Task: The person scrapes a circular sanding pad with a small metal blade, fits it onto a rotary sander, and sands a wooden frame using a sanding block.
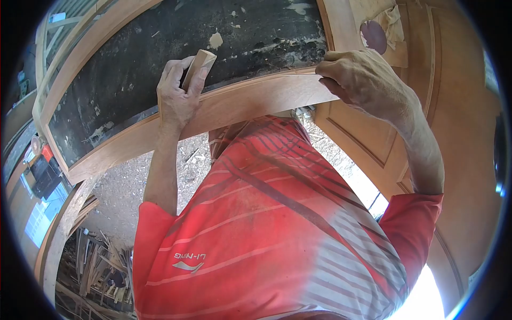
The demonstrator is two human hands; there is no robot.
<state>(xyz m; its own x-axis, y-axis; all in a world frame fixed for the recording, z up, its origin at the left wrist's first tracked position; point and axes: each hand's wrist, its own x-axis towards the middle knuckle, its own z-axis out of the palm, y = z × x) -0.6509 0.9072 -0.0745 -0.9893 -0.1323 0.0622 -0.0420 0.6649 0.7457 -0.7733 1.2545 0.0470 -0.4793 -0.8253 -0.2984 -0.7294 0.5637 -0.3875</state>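
My left hand [180, 92] is wrapped round a small wooden block [200, 67], just above the near rail of a wooden frame [250, 100]. Inside the frame lies a dark, stained panel [160, 50]. My right hand [354, 77] is closed with its fingers curled down at the right end of the near rail, close to the frame's corner. What its fingers hold, if anything, is hidden beneath the hand.
Right of the frame are a brown wooden door panel [453, 133], a round dark red disc [373, 36] and a crumpled tan cloth [392, 24]. Scrap wood strips [104, 266] lie at the lower left on the debris-strewn ground [120, 197].
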